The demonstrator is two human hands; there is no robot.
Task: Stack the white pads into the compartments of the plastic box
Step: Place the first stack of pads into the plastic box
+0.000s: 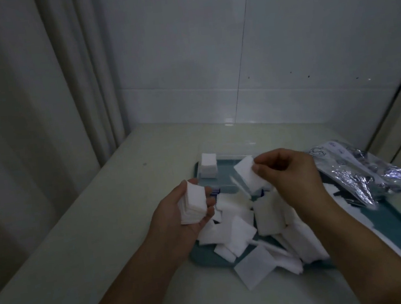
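Task early: one neat block of white square pads (209,168) stands in far-left corner of clear plastic box (229,148). Left hand (176,212) grips small gathered pad stack (192,204). Right hand (286,169) pinches single white pad (247,174). Most left: loose pad heap (250,226) on teal plastic tray (390,225), nearer than box, one pad overhanging onto pale tabletop (79,240). Box walls and dividers barely visible; compartment count unclear. Crinkled silver foil wrapper (362,173) right of box.

faint print on foil bag (361,171), too blurred to read

Loose pads (241,232) lie on the tray (388,228), foil bag (362,173) right, pad stack (208,168) behind.
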